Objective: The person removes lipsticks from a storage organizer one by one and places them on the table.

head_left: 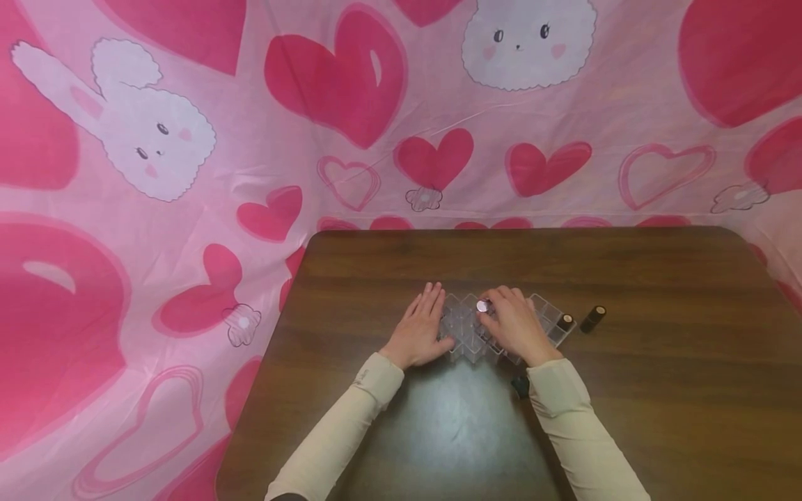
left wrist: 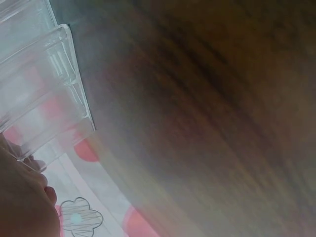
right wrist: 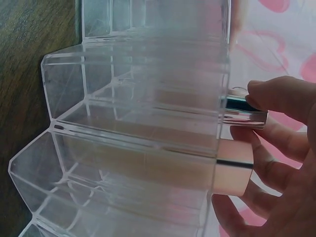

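A clear plastic lipstick organizer [head_left: 466, 341], with stepped, zigzag-edged compartments, lies across the table between the hands. My left hand [head_left: 418, 330] rests at its left end with fingers straight. In the left wrist view part of that hand [left wrist: 24, 197] shows beside the clear compartments [left wrist: 44, 94]. My right hand [head_left: 515, 323] is over the organizer and pinches a shiny silver-ended lipstick tube [right wrist: 247, 117] between thumb and fingers. The tube's lower part is inside a compartment. Beside it a tube with a rose-gold cap [right wrist: 233, 173] stands in the neighbouring compartment, close to the other fingers.
A black tube with a pale gold end [head_left: 566, 321] sits in the organizer's right end. Another black tube [head_left: 592, 319] is on the wooden table [head_left: 677, 362] just to the right. A small dark object [head_left: 520, 386] lies near my right cuff. Heart-patterned cloth [head_left: 351, 181] hangs behind.
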A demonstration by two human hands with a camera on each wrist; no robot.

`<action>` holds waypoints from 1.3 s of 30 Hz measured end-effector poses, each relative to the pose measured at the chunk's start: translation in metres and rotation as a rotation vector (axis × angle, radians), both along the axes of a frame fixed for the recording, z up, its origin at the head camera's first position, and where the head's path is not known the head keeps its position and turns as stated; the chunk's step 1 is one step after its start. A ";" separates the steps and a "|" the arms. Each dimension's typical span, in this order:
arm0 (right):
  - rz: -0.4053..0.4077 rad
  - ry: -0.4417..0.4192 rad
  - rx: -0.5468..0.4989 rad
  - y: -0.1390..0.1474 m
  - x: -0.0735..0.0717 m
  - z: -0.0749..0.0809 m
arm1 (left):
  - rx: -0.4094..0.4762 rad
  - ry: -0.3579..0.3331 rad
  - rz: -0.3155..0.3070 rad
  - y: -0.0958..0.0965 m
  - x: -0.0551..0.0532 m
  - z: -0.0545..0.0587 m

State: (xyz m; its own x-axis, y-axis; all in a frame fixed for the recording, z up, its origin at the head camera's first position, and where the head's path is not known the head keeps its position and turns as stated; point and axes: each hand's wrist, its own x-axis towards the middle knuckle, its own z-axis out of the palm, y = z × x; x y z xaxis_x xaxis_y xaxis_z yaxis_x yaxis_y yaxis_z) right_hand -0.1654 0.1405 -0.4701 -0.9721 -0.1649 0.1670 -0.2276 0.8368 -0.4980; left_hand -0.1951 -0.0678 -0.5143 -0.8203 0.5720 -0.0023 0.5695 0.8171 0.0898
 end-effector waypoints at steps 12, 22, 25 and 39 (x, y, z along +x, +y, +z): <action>-0.026 0.014 -0.049 0.000 -0.001 0.000 | 0.021 -0.023 -0.002 0.000 0.000 -0.001; -0.058 0.067 -0.098 0.000 -0.001 0.003 | 0.028 -0.025 -0.005 0.000 0.001 0.000; -0.068 0.075 -0.101 0.001 0.000 0.003 | 0.033 -0.025 -0.006 0.000 0.002 0.000; -0.075 0.109 -0.138 0.001 0.002 0.008 | 0.030 -0.023 0.002 0.000 0.001 0.001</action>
State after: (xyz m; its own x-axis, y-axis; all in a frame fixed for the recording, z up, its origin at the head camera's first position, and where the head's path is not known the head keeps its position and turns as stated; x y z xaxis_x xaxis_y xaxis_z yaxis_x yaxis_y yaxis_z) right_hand -0.1638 0.1416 -0.4618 -0.9557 -0.0606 0.2880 -0.2258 0.7788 -0.5852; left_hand -0.1940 -0.0674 -0.5136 -0.8214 0.5704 -0.0045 0.5653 0.8150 0.1274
